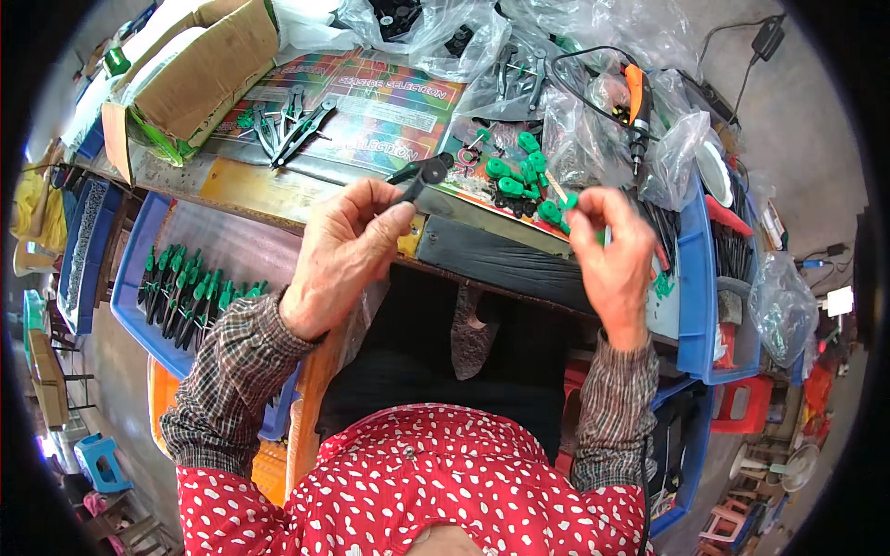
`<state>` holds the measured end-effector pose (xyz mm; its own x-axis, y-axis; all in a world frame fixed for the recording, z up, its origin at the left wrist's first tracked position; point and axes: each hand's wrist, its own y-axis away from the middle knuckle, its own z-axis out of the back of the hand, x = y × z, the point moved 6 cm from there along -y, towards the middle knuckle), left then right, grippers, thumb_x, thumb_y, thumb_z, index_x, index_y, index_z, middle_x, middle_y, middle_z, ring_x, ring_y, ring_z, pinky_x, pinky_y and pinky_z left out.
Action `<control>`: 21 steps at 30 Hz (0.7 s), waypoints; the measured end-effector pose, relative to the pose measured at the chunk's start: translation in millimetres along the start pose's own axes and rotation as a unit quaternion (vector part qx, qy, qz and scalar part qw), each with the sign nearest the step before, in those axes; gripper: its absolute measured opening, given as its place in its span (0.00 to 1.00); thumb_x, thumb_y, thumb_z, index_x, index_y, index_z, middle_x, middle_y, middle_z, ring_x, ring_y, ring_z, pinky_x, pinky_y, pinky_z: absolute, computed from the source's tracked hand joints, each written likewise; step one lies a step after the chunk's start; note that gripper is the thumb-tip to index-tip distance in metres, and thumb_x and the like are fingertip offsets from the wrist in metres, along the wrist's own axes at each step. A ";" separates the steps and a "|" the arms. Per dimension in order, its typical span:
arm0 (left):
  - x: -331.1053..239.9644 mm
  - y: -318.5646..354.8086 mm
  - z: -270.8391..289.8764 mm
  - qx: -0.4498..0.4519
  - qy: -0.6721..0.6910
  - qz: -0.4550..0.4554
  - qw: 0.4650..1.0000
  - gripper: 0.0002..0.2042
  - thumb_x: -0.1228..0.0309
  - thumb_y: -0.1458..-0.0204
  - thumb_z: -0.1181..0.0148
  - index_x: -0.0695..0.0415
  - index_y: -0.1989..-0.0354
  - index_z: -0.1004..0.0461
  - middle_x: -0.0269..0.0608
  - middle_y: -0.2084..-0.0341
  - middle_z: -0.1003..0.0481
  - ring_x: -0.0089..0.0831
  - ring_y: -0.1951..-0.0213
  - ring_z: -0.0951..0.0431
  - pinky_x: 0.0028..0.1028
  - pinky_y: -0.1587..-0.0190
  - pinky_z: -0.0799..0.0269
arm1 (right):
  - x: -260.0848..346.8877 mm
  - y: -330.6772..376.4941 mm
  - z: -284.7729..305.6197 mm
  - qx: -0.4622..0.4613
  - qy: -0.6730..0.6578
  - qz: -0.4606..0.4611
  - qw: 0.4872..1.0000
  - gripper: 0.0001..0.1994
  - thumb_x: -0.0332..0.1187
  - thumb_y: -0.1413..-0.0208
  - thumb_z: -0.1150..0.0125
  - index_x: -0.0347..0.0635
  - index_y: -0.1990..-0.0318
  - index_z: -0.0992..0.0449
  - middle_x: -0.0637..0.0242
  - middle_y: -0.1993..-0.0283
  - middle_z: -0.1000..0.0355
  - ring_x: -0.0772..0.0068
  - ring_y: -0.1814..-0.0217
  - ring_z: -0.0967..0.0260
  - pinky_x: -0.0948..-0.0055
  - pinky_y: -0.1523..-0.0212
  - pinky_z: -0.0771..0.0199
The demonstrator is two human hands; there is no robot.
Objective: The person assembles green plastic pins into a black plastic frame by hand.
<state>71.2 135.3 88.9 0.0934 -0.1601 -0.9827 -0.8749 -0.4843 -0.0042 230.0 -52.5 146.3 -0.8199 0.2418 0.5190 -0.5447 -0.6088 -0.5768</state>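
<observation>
My left hand [345, 248] is closed around a black metal tool part [419, 176] whose round head points up and to the right over the bench. My right hand [610, 255] pinches a small green plastic handle piece [567, 202] between thumb and fingers. Just beyond both hands lies a heap of similar green plastic pieces [514, 171] on the colourful printed sheet [389, 107] covering the bench.
A blue crate [139, 250] at my left holds several finished green-handled tools [185, 287]. Loose tools [295, 122] and a cardboard box [199, 69] sit at the back left. Clear plastic bags [593, 102], an orange-handled tool [636, 102] and another blue crate [695, 278] stand at the right.
</observation>
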 end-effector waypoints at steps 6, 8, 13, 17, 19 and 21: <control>12.2 28.2 -17.1 0.006 0.018 0.046 0.999 0.06 0.70 0.41 0.45 0.60 0.65 0.30 0.29 0.78 0.31 0.13 0.82 0.37 0.15 0.81 0.42 | 23.1 50.2 -8.3 0.037 -0.071 0.012 0.997 0.08 0.18 0.55 0.39 0.36 0.68 0.30 0.64 0.74 0.31 0.69 0.75 0.31 0.71 0.72 0.33; 9.5 33.3 -27.9 0.007 0.006 0.052 0.999 0.07 0.70 0.41 0.44 0.60 0.65 0.31 0.28 0.79 0.32 0.14 0.81 0.36 0.16 0.81 0.41 | 25.3 60.1 -3.4 0.036 -0.058 0.004 0.998 0.09 0.18 0.57 0.38 0.37 0.68 0.30 0.65 0.74 0.31 0.68 0.75 0.32 0.70 0.72 0.33; 8.3 45.9 -35.2 0.029 -0.002 0.054 0.998 0.08 0.69 0.41 0.44 0.60 0.67 0.32 0.28 0.79 0.33 0.14 0.81 0.36 0.16 0.81 0.42 | 27.2 72.3 -7.9 0.051 -0.101 -0.013 0.993 0.09 0.18 0.57 0.38 0.37 0.68 0.30 0.65 0.74 0.31 0.68 0.74 0.31 0.70 0.72 0.33; 10.9 53.3 -40.2 0.029 -0.009 0.044 0.999 0.08 0.68 0.41 0.44 0.59 0.67 0.34 0.28 0.80 0.33 0.14 0.82 0.36 0.16 0.81 0.42 | 36.6 78.0 -8.1 0.059 -0.107 0.003 0.992 0.10 0.17 0.58 0.39 0.38 0.68 0.30 0.65 0.74 0.31 0.68 0.74 0.31 0.70 0.71 0.33; 10.3 53.7 -42.8 0.037 -0.051 0.030 0.998 0.09 0.68 0.41 0.44 0.59 0.68 0.34 0.28 0.80 0.33 0.14 0.81 0.36 0.16 0.81 0.42 | 37.5 81.4 -8.1 0.066 -0.115 -0.006 0.991 0.10 0.17 0.58 0.39 0.38 0.68 0.30 0.65 0.73 0.31 0.67 0.74 0.32 0.69 0.71 0.33; 14.6 55.9 -44.3 0.043 -0.032 0.044 0.998 0.08 0.68 0.42 0.43 0.60 0.64 0.32 0.27 0.78 0.32 0.13 0.80 0.36 0.16 0.80 0.41 | 41.0 82.8 -9.2 0.068 -0.112 -0.001 0.991 0.10 0.18 0.58 0.39 0.38 0.68 0.30 0.65 0.73 0.31 0.66 0.74 0.32 0.69 0.71 0.33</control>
<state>44.7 67.8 82.5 -0.0125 -0.1426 -0.9897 -0.9159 -0.3956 0.0686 149.7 -86.1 114.0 -0.7506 0.0796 0.6560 -0.5058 -0.7081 -0.4928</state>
